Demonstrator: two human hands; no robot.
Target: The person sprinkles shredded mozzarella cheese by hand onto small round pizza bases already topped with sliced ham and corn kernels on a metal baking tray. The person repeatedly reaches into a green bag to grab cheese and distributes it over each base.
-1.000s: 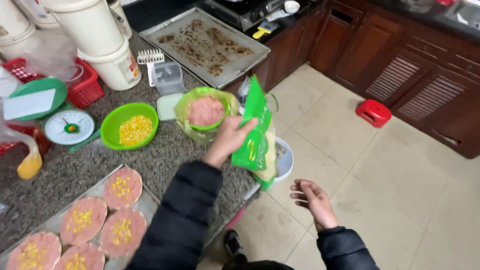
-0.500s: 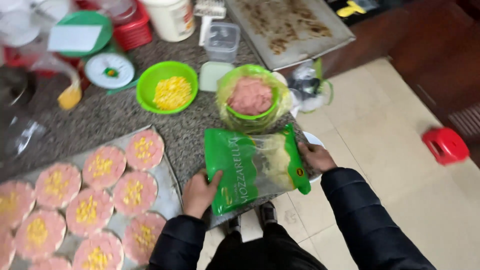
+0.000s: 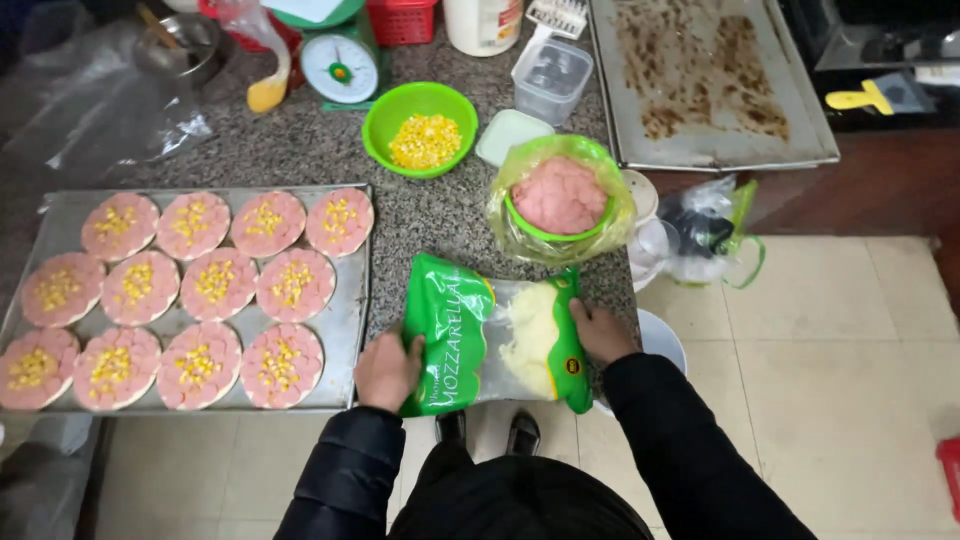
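A green and clear bag of shredded white cheese (image 3: 495, 335) lies flat on the granite counter (image 3: 300, 150) near its front edge. My left hand (image 3: 388, 370) grips the bag's left end. My right hand (image 3: 603, 332) holds its right end. Left of the bag sits a metal baking tray (image 3: 350, 300) with several round bases topped with pink sausage slices and corn. Just behind the bag stands a green bowl of pink meat slices (image 3: 560, 197) wrapped in a clear plastic bag.
A green bowl of corn kernels (image 3: 420, 128) sits behind the tray, with a kitchen scale (image 3: 340, 65) and clear plastic container (image 3: 552, 78) nearby. A used, stained baking sheet (image 3: 705, 80) lies at the back right. A tied plastic bag (image 3: 710, 230) hangs off the counter's right edge above tiled floor.
The cheese bag came down from being held upright and now lies flat on the counter. My right hand joined the left on it. The view shifted left over the tray.
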